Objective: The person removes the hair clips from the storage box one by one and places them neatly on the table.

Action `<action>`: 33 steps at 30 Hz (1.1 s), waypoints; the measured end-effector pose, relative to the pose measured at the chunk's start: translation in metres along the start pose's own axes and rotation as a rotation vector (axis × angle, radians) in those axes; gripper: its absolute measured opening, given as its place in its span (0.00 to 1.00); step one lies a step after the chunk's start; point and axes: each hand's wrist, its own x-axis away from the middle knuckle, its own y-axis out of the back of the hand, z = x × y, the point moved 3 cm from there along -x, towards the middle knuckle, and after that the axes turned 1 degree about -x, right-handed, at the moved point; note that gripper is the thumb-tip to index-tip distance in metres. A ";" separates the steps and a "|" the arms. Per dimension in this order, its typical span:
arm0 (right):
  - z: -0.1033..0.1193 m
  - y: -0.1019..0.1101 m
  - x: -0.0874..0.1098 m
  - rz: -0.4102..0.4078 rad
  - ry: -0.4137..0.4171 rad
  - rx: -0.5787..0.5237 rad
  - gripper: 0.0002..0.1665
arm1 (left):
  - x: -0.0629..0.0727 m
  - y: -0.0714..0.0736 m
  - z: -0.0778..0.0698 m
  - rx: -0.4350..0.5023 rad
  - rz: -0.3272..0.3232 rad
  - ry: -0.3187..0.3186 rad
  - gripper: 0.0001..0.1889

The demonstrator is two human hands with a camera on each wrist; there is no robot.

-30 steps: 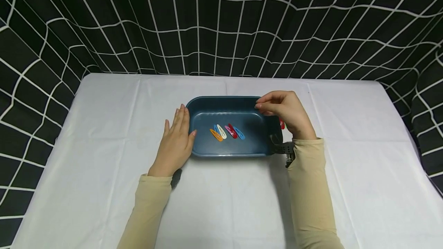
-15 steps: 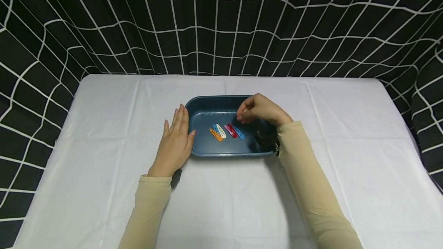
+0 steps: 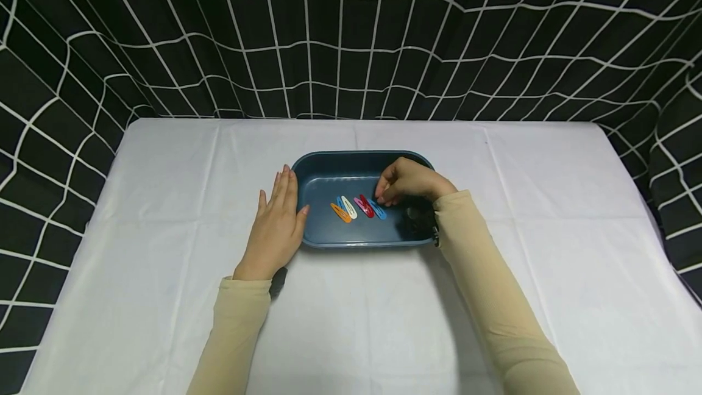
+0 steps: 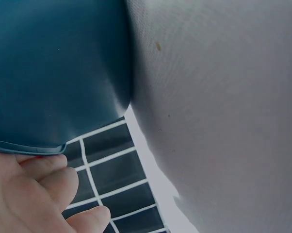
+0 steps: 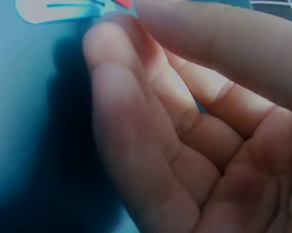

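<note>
Farther into the tray now, my right hand curls beside its rightmost blue hair clip, whether pinching I can't tell; my left hand, fingers straight, touches the left edge.

there is one tray. inside it six clips can be counted: two blue, one orange, one white, one pink and one red. whether the right hand hides one more cannot be told. hands come to two, the other being the left hand, on which four fingers and one thumb show. there are two sleeves, one tabletop and one backdrop of white-lined squares, too many to number.
</note>
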 end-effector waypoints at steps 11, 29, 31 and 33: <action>-0.005 -0.003 -0.005 0.045 -0.069 0.098 0.01 | 0.000 0.000 -0.001 0.019 -0.004 -0.008 0.32; 0.001 -0.009 -0.008 0.061 0.003 0.282 0.06 | 0.001 -0.001 0.001 0.019 -0.002 0.008 0.33; 0.000 -0.008 -0.008 0.066 0.003 0.264 0.05 | 0.001 -0.001 0.001 0.022 0.000 0.008 0.33; -0.001 -0.008 -0.006 0.069 -0.003 0.253 0.05 | 0.001 -0.001 0.000 0.027 0.002 0.009 0.33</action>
